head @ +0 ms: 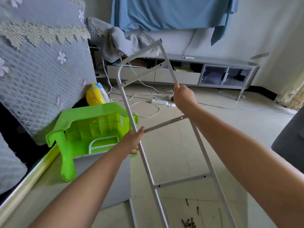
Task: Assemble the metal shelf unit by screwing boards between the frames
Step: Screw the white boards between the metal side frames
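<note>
Two hands, left hand [134, 140] and right hand [183, 96], gripped my grey ladder-shaped metal frame [166, 125] mid-frame; I feared its foot scattering the dark screws [189, 222] below.

Inventory: frames, hands, stool, screws

Two hands, left [133, 139] and right [183, 96]; two grey metal ladder-shaped frames, one held [148, 163], one behind [102, 143]; one overturned green plastic stool [79, 129]; one white power strip [159, 101]; several dark screws [188, 223], number unclear.

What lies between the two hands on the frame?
In the head view, a crossbar of the metal frame spans between the left hand and right hand.
</note>
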`<action>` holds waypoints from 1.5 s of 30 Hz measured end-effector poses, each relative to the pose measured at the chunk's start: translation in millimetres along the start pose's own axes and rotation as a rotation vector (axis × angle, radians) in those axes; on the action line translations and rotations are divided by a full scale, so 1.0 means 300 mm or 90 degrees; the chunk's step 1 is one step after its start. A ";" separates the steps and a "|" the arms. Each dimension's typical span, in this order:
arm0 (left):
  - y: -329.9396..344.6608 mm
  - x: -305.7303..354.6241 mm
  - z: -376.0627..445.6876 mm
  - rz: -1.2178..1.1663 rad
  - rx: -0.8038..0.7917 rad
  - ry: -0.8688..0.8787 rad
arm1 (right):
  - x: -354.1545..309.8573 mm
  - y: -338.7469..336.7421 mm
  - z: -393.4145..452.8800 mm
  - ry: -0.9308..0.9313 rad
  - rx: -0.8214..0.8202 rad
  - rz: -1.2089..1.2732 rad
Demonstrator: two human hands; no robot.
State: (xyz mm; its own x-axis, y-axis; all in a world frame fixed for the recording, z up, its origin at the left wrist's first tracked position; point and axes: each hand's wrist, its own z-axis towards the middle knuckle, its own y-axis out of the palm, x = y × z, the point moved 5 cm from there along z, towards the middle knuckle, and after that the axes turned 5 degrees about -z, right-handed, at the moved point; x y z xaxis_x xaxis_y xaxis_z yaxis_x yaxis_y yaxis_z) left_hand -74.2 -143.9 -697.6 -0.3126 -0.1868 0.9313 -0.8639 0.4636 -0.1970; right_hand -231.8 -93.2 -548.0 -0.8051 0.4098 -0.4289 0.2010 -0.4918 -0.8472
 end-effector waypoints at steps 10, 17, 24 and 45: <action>-0.239 -0.098 -0.100 0.483 0.257 0.228 | 0.057 0.322 -0.029 0.292 -0.127 0.362; -0.376 -0.112 -0.062 0.370 0.388 0.123 | 0.019 0.497 -0.239 0.141 -0.360 0.444; -0.509 -0.121 0.015 0.172 0.443 -0.001 | 0.065 0.580 -0.359 0.129 -0.364 0.394; -0.551 -0.232 0.025 0.504 0.197 0.063 | -0.168 0.663 -0.284 -0.075 -0.299 -0.044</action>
State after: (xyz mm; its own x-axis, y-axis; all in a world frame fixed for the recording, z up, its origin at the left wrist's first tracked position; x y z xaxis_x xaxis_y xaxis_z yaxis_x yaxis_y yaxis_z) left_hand 87.5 -214.0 -732.2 -0.8461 0.1754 0.5034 -0.4786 0.1656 -0.8623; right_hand -103.7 -146.2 -721.6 -0.8777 0.3261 -0.3511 0.3531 -0.0553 -0.9340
